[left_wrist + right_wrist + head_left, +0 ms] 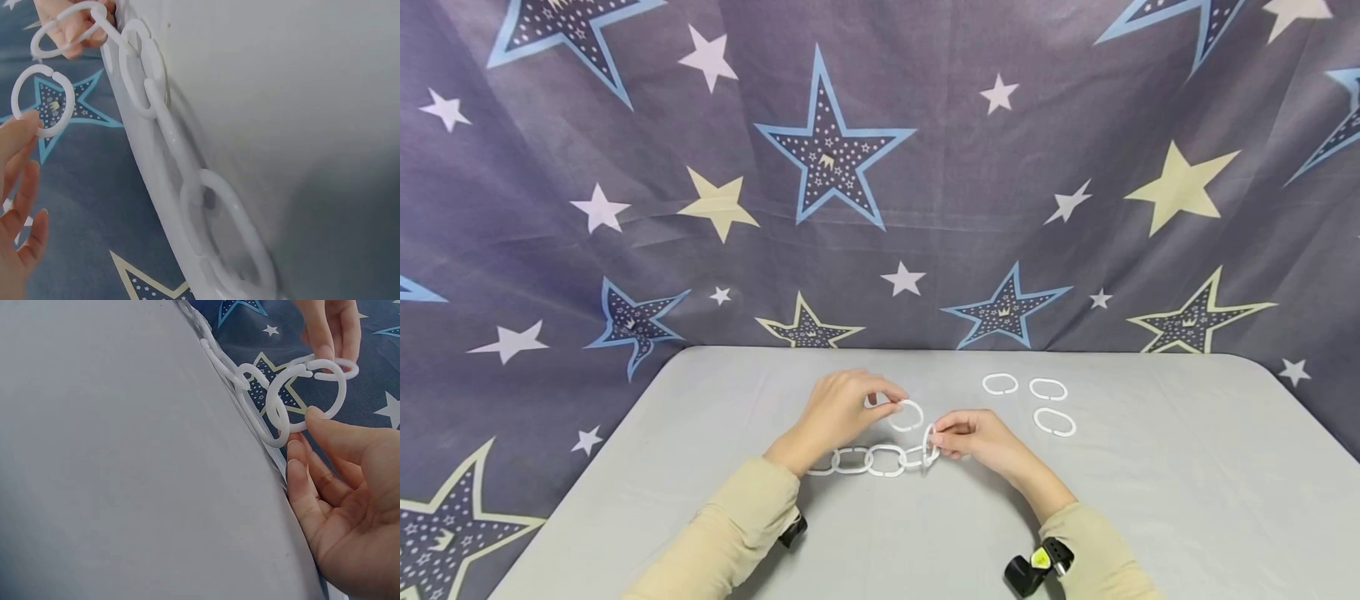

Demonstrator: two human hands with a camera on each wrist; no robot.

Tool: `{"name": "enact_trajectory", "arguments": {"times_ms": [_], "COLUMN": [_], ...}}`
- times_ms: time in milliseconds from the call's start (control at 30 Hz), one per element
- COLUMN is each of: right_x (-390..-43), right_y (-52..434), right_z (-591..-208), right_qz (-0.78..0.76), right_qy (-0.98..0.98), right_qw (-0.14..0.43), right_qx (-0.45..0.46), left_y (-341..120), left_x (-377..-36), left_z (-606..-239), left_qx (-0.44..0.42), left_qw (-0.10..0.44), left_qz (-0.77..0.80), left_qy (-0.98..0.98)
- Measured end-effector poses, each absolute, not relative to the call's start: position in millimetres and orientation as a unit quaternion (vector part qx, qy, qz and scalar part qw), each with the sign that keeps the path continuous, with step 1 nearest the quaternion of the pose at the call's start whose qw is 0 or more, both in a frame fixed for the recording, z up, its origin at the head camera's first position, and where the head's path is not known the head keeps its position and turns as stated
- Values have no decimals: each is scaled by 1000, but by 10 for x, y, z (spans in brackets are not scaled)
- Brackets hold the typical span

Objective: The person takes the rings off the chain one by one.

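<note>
Linking is the step in hand: the left hand (pixel 838 410) pinches a loose ring (pixel 907 415) above the table's (pixel 1150 500) middle, the chain (pixel 868 460) lies below toward the near edge, and the right hand (pixel 977 437) pinches its end link (pixel 928 446). Next, I judge, the ring's gap must meet that link. Three spare rings (pixel 1033 400) lie toward the far right; a starred cloth (pixel 850 167) hangs behind.

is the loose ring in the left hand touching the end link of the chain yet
Apart. The left wrist view shows a clear gap between the loose ring, pinched by the left hand, and the chain's end link, held by the right hand.
</note>
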State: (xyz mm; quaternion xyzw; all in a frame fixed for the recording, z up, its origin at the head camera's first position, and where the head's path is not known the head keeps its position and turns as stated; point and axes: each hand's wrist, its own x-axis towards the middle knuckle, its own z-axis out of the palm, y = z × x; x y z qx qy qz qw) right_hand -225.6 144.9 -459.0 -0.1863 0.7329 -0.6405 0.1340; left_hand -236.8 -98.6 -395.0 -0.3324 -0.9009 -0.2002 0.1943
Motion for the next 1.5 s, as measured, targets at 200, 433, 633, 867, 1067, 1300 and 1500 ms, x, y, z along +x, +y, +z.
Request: {"name": "enact_trajectory", "arguments": {"times_ms": [200,433,633,867,1067,1300,1500], "right_x": [-2249,-2239,-2254,-2253,-2252,-2248,-2239], "right_y": [1443,1443,1449,1453,1458,1468,1456], "right_z": [-4573,-4560,-4560,-4544,-4542,-4555,-4564], "right_qz": [-639,-638,-637,-634,-634,-633,-630], "right_qy": [735,736,737,741,741,741,745], "right_qw": [135,134,130,133,137,131,130], "right_qx": [-181,-182,-185,-177,-171,-178,-179], "left_y": [-907,-809,-735,-664,-582,-479,-413], "left_x": [-2496,-2633,-2757,-2911,-3021,-3111,-3175], "left_z": [-3945,-3958,-3969,-3986,-3976,-3955,-3998], "left_qx": [-305,-290,-291,-286,-284,-267,-250], "left_qw": [165,133,117,97,75,63,47], "left_qz": [-198,-189,-184,-178,-164,-173,-174], "left_qy": [-917,-928,-932,-937,-942,-946,-951]}}
